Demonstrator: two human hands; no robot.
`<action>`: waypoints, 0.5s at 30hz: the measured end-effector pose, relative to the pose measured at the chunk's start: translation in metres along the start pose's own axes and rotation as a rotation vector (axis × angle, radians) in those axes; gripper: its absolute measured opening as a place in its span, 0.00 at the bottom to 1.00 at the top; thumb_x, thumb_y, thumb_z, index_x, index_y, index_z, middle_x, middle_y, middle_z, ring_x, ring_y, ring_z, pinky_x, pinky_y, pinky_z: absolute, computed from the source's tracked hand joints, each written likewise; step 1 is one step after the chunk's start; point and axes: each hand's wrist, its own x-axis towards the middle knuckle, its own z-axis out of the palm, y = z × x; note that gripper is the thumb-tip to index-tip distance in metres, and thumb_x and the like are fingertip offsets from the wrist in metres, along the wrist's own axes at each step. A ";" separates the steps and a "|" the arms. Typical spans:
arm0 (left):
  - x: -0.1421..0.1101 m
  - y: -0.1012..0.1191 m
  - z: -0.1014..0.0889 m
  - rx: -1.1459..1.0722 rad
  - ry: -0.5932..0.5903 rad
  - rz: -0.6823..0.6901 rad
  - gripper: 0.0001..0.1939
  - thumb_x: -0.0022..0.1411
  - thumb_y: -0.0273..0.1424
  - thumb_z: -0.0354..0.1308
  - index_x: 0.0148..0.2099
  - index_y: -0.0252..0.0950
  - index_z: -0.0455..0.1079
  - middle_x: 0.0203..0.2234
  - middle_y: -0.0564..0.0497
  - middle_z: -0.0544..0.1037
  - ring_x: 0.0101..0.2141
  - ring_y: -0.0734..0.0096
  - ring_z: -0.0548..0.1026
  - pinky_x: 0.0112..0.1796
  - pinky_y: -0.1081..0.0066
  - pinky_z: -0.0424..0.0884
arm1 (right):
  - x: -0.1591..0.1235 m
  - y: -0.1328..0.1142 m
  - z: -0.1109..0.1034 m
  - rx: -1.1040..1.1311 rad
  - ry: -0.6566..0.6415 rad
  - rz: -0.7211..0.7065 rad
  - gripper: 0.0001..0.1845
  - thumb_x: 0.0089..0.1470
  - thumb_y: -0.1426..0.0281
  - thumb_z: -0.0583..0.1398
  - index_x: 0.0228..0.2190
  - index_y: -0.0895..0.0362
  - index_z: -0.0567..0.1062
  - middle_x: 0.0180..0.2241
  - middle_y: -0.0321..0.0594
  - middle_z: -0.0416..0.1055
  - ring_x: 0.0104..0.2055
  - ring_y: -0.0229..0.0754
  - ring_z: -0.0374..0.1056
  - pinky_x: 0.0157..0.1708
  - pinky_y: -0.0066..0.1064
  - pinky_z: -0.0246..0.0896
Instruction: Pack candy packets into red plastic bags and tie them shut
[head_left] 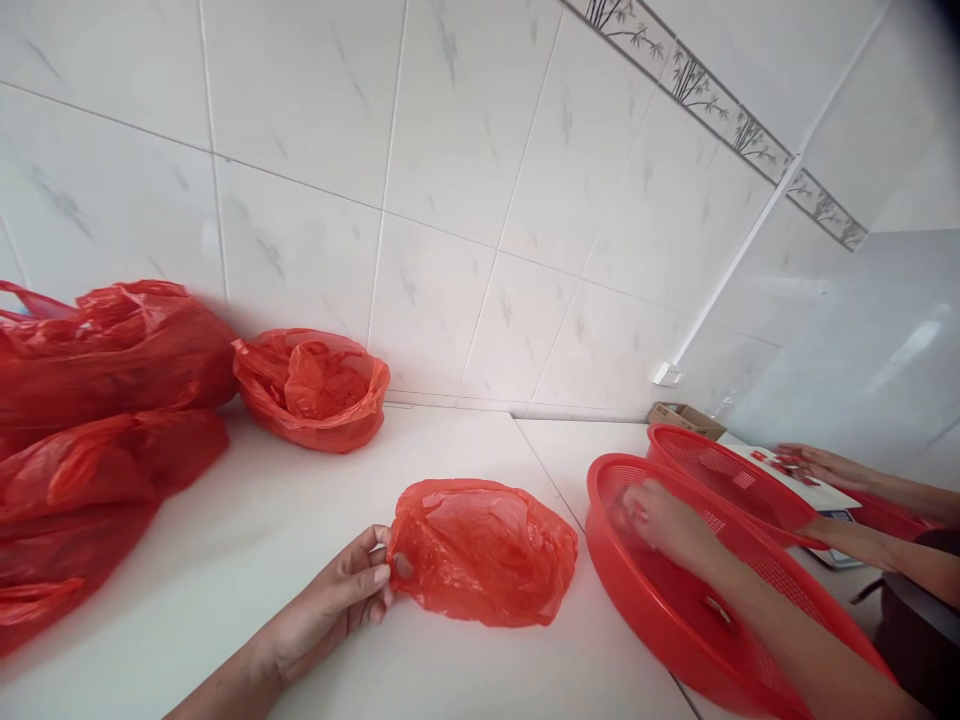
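My left hand [341, 605] pinches the left edge of a red plastic bag [487, 560] between thumb and fingers. The bag lies on the white tabletop with its mouth spread open, and a hole shows near my fingertips. My right hand [658, 515] reaches inside a large red plastic basket [622, 570], close to its far left wall. Its fingers are curled and slightly blurred; what they hold, if anything, is hidden. A small light-coloured piece [718, 608] lies on the basket's bottom, under my forearm.
Filled red bags [112, 400] are heaped at the left. Another red bag [315, 395] stands against the tiled wall. At the right, a co-worker's hands [821, 465] are at a second red basket [720, 480] and a white scale [836, 520]. A cardboard box [686, 420] sits behind.
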 end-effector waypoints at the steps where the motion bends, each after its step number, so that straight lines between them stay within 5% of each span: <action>1: 0.001 0.000 0.000 -0.009 0.003 0.012 0.07 0.61 0.33 0.58 0.42 0.40 0.64 0.32 0.54 0.69 0.28 0.78 0.64 0.30 0.76 0.60 | 0.007 -0.005 -0.010 -0.006 -0.014 -0.048 0.07 0.50 0.72 0.53 0.25 0.52 0.70 0.30 0.40 0.69 0.23 0.39 0.64 0.18 0.29 0.54; 4: 0.002 0.000 0.001 0.009 0.040 0.025 0.06 0.62 0.35 0.57 0.39 0.40 0.66 0.26 0.55 0.68 0.27 0.77 0.63 0.29 0.76 0.60 | 0.015 -0.042 -0.036 -0.006 0.024 -0.151 0.12 0.54 0.73 0.50 0.38 0.52 0.70 0.40 0.42 0.66 0.36 0.43 0.66 0.27 0.30 0.59; 7: 0.002 0.001 0.002 0.051 0.092 0.013 0.05 0.60 0.34 0.60 0.35 0.39 0.67 0.24 0.56 0.67 0.27 0.77 0.62 0.29 0.76 0.60 | 0.004 -0.097 -0.041 0.016 -0.057 -0.425 0.18 0.53 0.79 0.49 0.41 0.52 0.70 0.42 0.41 0.65 0.40 0.43 0.64 0.28 0.29 0.59; 11: 0.002 -0.001 0.001 0.051 0.094 0.014 0.06 0.58 0.35 0.61 0.36 0.39 0.69 0.24 0.55 0.67 0.27 0.77 0.62 0.29 0.76 0.60 | -0.012 -0.150 -0.006 0.046 -0.159 -0.779 0.23 0.47 0.86 0.50 0.40 0.54 0.71 0.43 0.40 0.66 0.41 0.42 0.62 0.33 0.29 0.62; 15: 0.000 -0.001 0.000 0.073 0.022 0.030 0.10 0.56 0.36 0.62 0.40 0.38 0.71 0.26 0.55 0.67 0.27 0.76 0.62 0.30 0.75 0.60 | -0.007 -0.164 0.025 0.077 -0.207 -0.891 0.16 0.48 0.82 0.55 0.36 0.53 0.73 0.44 0.38 0.67 0.45 0.43 0.61 0.42 0.34 0.62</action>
